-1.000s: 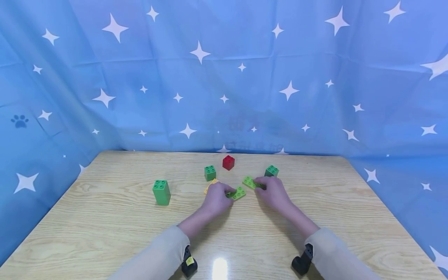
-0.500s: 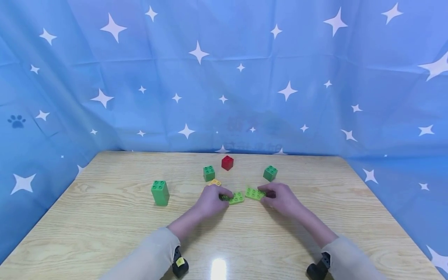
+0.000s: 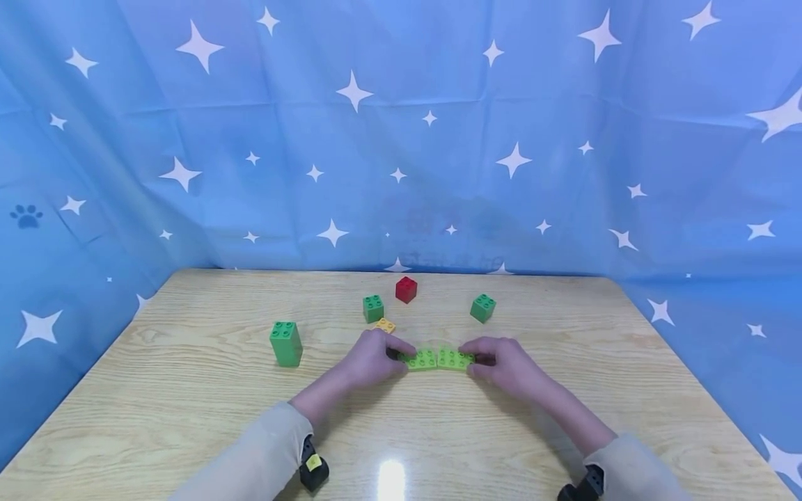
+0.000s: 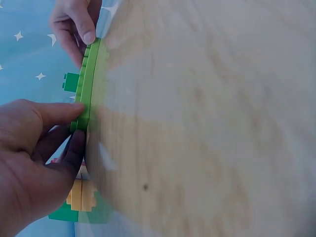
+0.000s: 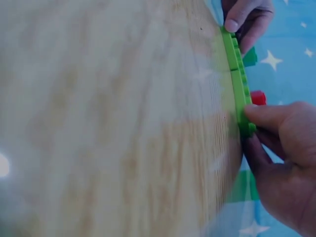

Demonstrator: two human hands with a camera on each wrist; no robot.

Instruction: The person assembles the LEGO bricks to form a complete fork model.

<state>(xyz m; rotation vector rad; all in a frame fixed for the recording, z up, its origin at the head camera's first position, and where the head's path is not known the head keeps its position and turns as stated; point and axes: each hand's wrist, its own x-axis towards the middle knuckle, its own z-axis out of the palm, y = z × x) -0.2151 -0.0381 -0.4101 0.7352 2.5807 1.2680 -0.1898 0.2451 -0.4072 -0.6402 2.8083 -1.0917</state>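
Two flat lime-green toy bricks lie end to end in a straight row on the table, studs up. At the left one (image 3: 421, 360), my left hand (image 3: 371, 358) pinches the outer end between thumb and fingers. My right hand (image 3: 509, 365) holds the outer end of the right one (image 3: 454, 358) the same way. In the right wrist view a thin seam shows where the two bricks (image 5: 239, 91) meet, so their inner ends appear to touch. Part of each brick is hidden behind the fingers.
Behind my left hand lies a yellow brick (image 3: 385, 325), partly hidden, with a small green brick (image 3: 373, 309) just beyond. Farther back sits a red brick (image 3: 406, 289). Another green brick (image 3: 482, 307) is at back right, and a tall green block (image 3: 286, 344) stands left.
Both lime-green bricks have come nearer to me and turned from angled and apart into one straight row. My hands came back with them, uncovering the green brick at back right.
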